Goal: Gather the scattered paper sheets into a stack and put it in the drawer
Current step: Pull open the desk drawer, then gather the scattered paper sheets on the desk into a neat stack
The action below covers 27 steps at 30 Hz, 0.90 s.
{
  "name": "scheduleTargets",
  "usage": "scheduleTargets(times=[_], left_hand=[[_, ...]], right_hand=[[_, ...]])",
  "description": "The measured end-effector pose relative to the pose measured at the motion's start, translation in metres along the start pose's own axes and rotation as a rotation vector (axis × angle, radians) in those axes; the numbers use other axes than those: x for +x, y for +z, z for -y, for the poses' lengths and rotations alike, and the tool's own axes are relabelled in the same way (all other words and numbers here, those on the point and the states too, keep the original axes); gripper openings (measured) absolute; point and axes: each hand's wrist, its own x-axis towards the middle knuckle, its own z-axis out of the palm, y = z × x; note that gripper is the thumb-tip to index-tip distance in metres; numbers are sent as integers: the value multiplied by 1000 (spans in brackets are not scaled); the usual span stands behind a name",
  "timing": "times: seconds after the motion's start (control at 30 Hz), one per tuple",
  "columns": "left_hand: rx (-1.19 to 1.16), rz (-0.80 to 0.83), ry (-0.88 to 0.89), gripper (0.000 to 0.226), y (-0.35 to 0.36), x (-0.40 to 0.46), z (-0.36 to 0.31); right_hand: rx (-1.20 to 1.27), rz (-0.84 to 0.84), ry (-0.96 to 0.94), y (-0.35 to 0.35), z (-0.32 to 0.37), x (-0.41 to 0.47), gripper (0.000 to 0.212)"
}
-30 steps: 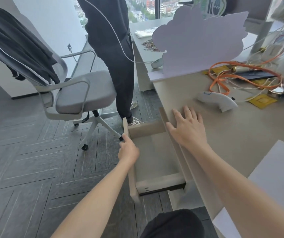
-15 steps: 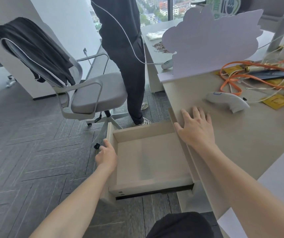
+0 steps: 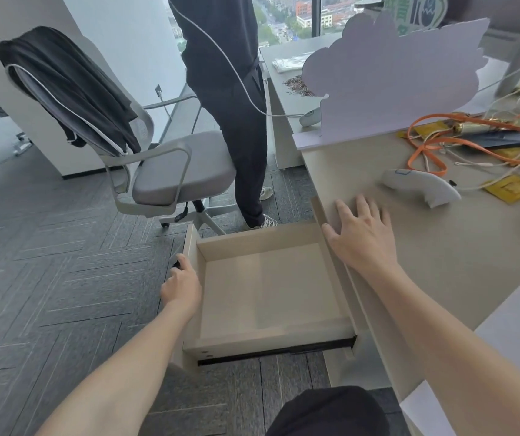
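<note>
A beige drawer [image 3: 268, 291] stands pulled far out from the desk's left side, and nothing lies inside it. My left hand [image 3: 181, 286] grips the drawer's front panel at its outer edge, fingers curled behind it. My right hand [image 3: 361, 236] lies flat on the desk top [image 3: 441, 256] near the edge above the drawer. White paper sheets [image 3: 517, 328] lie on the desk at the lower right, partly behind my right forearm and cut off by the frame.
A grey office chair [image 3: 170, 171] with a dark jacket over its back stands left of the drawer. A person in dark clothes [image 3: 236, 121] stands beside the desk. Orange cables [image 3: 435, 146], a white handheld device [image 3: 422, 185] and a cloud-shaped lilac divider [image 3: 391, 80] occupy the far desk.
My left hand has pulled the drawer outward, from partly open to fully extended. My right hand has stayed flat on the desk.
</note>
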Motion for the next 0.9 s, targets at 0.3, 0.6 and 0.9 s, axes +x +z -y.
scheduleTargets(times=[0.3,0.6,0.9], left_hand=[[-166,-15,-27,66,-3,-1,2],[-133,-172,182,74,-23,-12,-15],[-551,-216,526,68,-91,-72,-90]], right_hand=[[11,-26,2,-3,3,-4,62],[97,7,48,-19,9,-11,50],[257,-76,182,-78,3,-57,48]])
